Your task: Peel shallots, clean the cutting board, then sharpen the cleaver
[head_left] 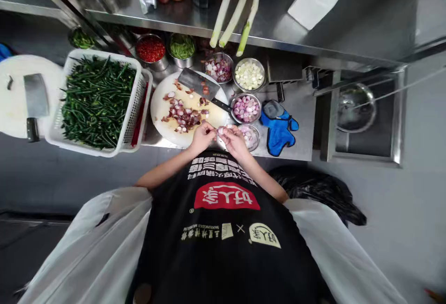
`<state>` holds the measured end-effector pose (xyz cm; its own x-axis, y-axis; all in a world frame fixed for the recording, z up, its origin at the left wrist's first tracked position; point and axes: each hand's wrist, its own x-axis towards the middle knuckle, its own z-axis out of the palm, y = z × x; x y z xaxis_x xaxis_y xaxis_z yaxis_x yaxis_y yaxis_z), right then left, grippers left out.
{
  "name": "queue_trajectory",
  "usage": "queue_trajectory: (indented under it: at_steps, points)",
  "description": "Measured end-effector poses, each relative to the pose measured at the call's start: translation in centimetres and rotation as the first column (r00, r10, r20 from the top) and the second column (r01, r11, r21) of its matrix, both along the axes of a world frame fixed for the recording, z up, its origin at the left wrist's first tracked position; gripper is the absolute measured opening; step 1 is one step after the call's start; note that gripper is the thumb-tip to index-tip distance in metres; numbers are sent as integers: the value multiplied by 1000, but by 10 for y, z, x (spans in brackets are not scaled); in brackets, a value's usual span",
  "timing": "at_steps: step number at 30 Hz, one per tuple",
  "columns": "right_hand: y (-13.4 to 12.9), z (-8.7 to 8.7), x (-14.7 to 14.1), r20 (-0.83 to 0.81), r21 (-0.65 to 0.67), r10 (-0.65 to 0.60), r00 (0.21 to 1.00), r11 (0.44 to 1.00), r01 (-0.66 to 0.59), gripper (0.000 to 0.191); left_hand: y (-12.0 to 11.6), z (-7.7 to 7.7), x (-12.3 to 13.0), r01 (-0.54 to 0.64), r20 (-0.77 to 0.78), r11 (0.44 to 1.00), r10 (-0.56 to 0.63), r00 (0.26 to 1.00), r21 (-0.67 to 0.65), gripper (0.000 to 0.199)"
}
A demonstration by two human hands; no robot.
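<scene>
Over the near edge of a round white cutting board (158,109), both my hands meet in front of the apron. Pinched in my right hand (234,142) is a small purple-white shallot (220,130). My left hand (202,136) is closed right beside it, thumb against fingers; what it grips is too small to make out. Halved shallots with brown skins (183,114) are scattered on the board. A cleaver (195,82) lies across the board's far side, its black handle pointing right. Bowls of peeled shallots (245,108) and of shallot pieces (249,135) stand right of the board.
On the left are a white basket of green chillies (99,104) and another board (14,95) with a second cleaver (36,97). Bowls of chopped red chilli (150,49) and garlic (249,75) line the back. A blue cloth (278,132) and a sink (369,155) are right; a steel shelf (167,23) overhangs.
</scene>
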<state>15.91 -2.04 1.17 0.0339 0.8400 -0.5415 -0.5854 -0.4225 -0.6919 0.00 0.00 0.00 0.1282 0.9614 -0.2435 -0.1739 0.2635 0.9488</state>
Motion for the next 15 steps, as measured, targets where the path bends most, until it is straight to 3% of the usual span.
queue_trajectory:
  at_steps: [4,7,10,15]
  points:
    - [-1,-2,-2,231,30,-42,972,999,37,49,-2,2,-1,-44,-87,997,49,995,56,19]
    - [-4,-1,-3,359,89,-12,933,996,-21,46,-3,6,-1,-22,-128,995,35,991,98,19]
    - [-7,2,-4,370,116,56,927,988,-106,53,-3,8,-1,21,-105,992,-8,994,125,21]
    - [-8,3,-2,306,94,54,951,992,-87,60,-2,6,-1,-40,0,994,40,999,98,22]
